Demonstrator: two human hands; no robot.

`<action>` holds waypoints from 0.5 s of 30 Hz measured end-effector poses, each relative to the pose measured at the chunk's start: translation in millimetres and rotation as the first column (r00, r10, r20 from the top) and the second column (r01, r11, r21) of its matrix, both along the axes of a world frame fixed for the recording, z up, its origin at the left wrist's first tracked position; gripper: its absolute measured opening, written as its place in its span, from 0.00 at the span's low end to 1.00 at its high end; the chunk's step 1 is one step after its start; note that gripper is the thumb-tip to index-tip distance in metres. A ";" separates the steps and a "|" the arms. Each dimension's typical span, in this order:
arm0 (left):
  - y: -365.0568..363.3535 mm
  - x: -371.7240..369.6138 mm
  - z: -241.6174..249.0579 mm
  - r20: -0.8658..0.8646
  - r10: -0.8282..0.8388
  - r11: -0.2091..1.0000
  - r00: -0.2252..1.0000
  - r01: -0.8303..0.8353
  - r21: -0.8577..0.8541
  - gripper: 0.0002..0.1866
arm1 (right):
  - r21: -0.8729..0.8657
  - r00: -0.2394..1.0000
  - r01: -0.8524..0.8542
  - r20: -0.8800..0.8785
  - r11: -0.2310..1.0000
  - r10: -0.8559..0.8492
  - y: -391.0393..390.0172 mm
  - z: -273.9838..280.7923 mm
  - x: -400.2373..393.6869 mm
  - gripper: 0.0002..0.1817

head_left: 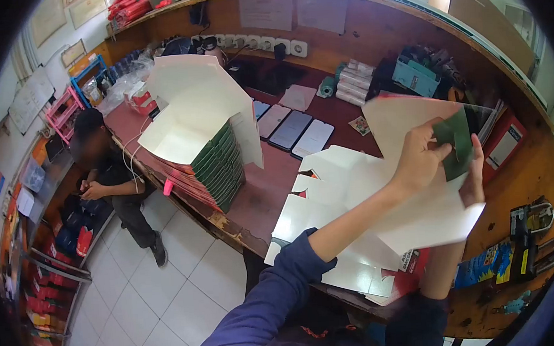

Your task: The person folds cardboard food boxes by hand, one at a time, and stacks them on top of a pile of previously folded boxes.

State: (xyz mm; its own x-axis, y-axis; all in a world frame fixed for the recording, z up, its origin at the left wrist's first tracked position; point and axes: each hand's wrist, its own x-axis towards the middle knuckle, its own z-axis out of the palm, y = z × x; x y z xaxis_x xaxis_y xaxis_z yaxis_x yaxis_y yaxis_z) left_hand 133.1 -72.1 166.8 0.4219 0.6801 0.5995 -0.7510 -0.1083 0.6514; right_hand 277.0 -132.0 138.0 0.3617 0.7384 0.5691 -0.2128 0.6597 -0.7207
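A flat cardboard box blank, white inside with a green flap, is held up over the table's right part. My left hand is closed, its fingers pinching the green flap folded inward. Behind the blank's right edge, my right hand grips it, partly hidden by the card. More white box blanks lie beneath, overlapping one another. To the left rises a tall stack of partly folded boxes, green and red outside and white inside.
Several phones lie behind the blanks. Padlocks and a blue packet are at the right, near a red binder. Plastic-wrapped rolls stand at the back. A seated person is beyond the table's left edge.
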 end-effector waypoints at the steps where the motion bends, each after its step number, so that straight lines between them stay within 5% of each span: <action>1: -1.2 -2.5 -1.8 -0.055 0.050 0.997 0.997 -0.046 0.069 0.14 | -0.005 0.972 0.192 0.141 0.981 -0.189 8.7 -17.4 13.2 0.28; 2: -1.3 -3.7 -3.3 -0.107 0.102 0.986 0.989 -0.086 0.141 0.12 | -0.087 0.912 0.409 0.006 0.908 -0.410 20.2 -20.1 4.4 0.29; 3: 2.1 5.0 -10.2 -0.032 0.215 0.961 0.976 -0.205 0.188 0.11 | 0.152 0.954 0.294 0.009 0.944 -0.298 18.7 -27.4 -8.5 0.22; 5: 6.3 7.8 -9.6 0.107 0.650 0.669 0.752 -0.633 0.390 0.16 | 0.240 0.911 0.292 0.226 0.926 -0.346 16.0 -18.4 -18.7 0.11; 6: 4.0 -6.8 -3.0 -0.189 0.040 0.998 0.981 -0.049 -0.043 0.21 | 0.226 0.895 0.304 0.264 0.925 -0.359 9.5 -9.6 -27.7 0.05; 7: -3.6 -10.8 8.8 -0.041 0.041 0.981 0.998 -0.048 -0.190 0.12 | 0.323 0.787 0.343 0.413 0.882 -0.458 6.3 -2.5 -29.9 0.13; 9: 15.9 -16.2 8.2 -0.114 0.054 0.998 0.992 -0.058 -0.034 0.11 | 0.254 0.692 0.305 0.603 0.918 -0.396 -11.4 22.3 -52.6 0.18; 13: 23.6 -24.4 10.9 0.016 -0.094 0.996 0.995 0.093 0.012 0.19 | 0.161 0.619 0.165 0.751 0.973 -0.229 -27.6 34.3 -57.1 0.19; 15: 12.8 -20.9 13.5 0.026 -0.037 0.999 0.999 0.037 -0.013 0.11 | 0.178 0.573 0.271 0.760 0.946 -0.307 -31.1 34.2 -55.2 0.17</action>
